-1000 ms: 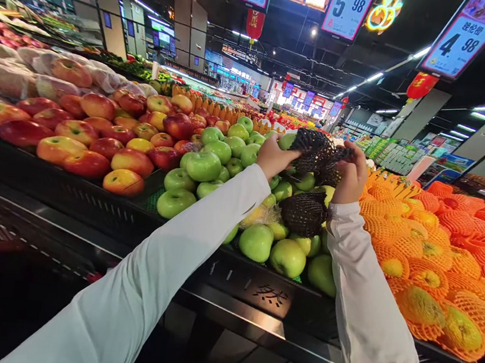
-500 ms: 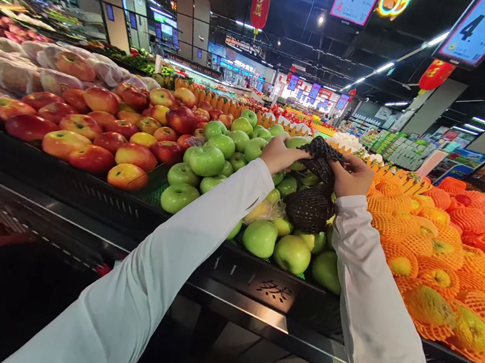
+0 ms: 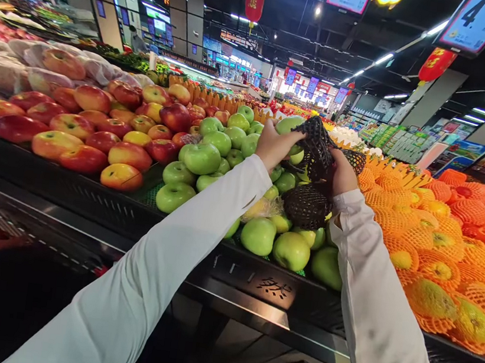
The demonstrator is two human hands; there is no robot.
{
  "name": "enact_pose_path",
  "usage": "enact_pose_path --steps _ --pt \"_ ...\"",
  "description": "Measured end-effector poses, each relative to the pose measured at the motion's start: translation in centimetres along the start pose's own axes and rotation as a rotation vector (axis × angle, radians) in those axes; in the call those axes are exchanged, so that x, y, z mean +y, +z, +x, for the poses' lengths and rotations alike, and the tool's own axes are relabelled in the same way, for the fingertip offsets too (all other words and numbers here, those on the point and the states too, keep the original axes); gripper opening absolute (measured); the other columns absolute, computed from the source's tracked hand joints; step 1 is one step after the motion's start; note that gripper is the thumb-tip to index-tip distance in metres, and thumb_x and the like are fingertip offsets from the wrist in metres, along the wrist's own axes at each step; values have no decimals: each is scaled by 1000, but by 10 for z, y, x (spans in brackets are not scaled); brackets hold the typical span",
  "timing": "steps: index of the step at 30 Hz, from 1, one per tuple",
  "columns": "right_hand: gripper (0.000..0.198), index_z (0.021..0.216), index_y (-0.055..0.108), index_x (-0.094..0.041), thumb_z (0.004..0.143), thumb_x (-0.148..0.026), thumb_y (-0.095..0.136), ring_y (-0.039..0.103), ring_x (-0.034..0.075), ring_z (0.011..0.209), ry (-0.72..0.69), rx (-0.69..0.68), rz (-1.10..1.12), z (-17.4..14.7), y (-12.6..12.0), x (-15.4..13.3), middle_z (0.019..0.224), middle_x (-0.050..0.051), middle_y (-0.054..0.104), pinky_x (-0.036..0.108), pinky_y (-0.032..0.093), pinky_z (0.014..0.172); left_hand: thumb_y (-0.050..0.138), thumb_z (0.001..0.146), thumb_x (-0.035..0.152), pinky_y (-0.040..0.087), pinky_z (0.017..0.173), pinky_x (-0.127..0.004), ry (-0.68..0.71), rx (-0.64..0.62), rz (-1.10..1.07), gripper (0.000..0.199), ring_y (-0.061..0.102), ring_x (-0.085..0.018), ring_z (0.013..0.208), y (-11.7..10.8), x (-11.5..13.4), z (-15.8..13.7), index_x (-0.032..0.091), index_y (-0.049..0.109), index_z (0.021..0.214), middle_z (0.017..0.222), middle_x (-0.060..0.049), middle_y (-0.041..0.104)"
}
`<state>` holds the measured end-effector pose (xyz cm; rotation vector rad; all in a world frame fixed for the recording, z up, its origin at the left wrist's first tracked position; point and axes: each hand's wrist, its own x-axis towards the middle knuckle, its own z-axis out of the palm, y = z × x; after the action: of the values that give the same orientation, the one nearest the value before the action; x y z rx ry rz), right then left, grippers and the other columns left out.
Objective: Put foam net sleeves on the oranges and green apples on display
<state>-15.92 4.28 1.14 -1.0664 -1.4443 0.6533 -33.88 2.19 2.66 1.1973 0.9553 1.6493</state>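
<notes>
My left hand (image 3: 274, 145) is closed around a green apple (image 3: 289, 124), its thumb reaching across to the edge of a black foam net (image 3: 316, 146). The fingers behind the apple are hidden. On the other side, my right hand (image 3: 342, 172) grips the same net, which is stretched and bunched between both hands. Just below, a second black netted fruit (image 3: 308, 205) rests on the heap of green apples (image 3: 203, 158). Beside it lies a piece of crumpled clear plastic (image 3: 263, 208).
Red-yellow apples (image 3: 88, 131) fill the left of the display, with wrapped fruit (image 3: 6, 74) behind them. Oranges in orange foam nets (image 3: 440, 273) lie to the right. A black tray edge (image 3: 273, 284) runs along the front. Price screens (image 3: 477, 25) hang overhead.
The black net is pulled higher and stretched wider between my hands. The green apple by my left hand has risen slightly and shows more. The view has shifted a little.
</notes>
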Motion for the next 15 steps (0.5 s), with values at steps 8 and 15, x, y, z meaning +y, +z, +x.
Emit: enact_pose_path --steps 8,15 --pt "47 93 68 -26 68 -63 80 71 24 107 -222 14 271 -5 -3 -6 112 5 73 38 63 80 83 77 40 59 86 -36 -8 16 21 58 69 -24 110 -1 -1 3 29 52 124 119 -5 68" --pt "62 114 67 -28 90 -81 44 65 29 122 -447 132 59 7 -9 0 126 10 68 50 61 90 79 79 50 59 87 -39 5 -133 65 58 68 -28 116 0 -4 1 26 57 127 119 -7 70"
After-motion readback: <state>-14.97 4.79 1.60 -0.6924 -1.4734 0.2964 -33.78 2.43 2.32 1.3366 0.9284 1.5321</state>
